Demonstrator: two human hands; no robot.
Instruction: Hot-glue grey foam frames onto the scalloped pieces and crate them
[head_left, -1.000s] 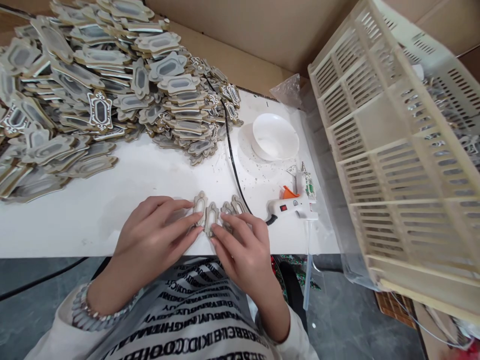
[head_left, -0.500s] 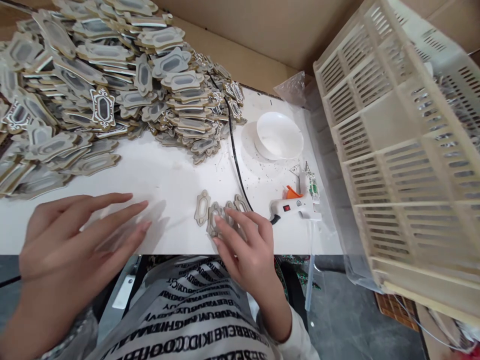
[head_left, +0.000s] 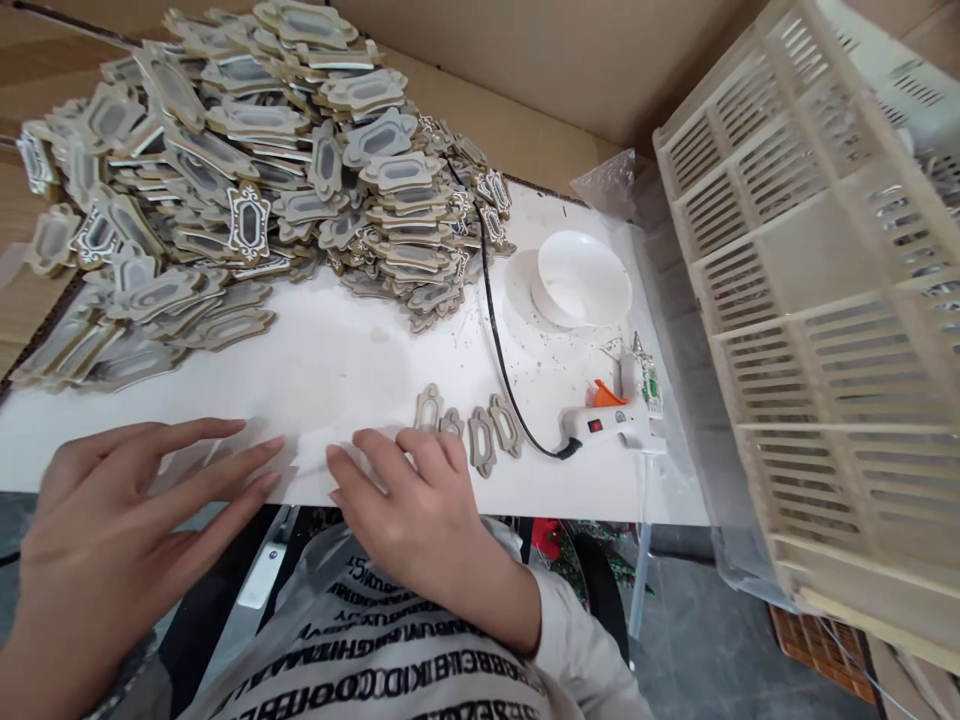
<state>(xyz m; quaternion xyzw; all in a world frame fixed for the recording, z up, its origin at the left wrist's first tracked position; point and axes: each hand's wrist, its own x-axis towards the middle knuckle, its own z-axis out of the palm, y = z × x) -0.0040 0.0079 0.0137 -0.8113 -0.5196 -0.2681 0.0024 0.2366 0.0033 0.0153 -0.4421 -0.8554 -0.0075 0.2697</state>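
My left hand point(head_left: 142, 520) hovers over the table's front left, fingers stretched and apart, holding nothing. My right hand point(head_left: 416, 510) is at the front edge of the white table point(head_left: 315, 375), its fingers loosely bent and somewhat spread, with nothing visible in them. Just beyond its knuckles, several small grey frame-shaped pieces point(head_left: 482, 442) lie in a row, one partly covered by the fingers. Behind both hands rises a large heap of bigger grey plaques point(head_left: 259, 118) with oval windows; one plaque point(head_left: 249, 222) shows white scrollwork.
A white glue gun point(head_left: 596, 424) with an orange part lies at right, its black cable point(head_left: 491, 310) running back to the heap. Behind it stands a white bowl point(head_left: 585, 280), with crumbs scattered nearby. A cream slatted plastic crate point(head_left: 757, 250) borders the right side.
My right hand has moved left, off the small frame-shaped pieces, uncovering more of them. My left hand stays about where it was. The view has shifted slightly left.
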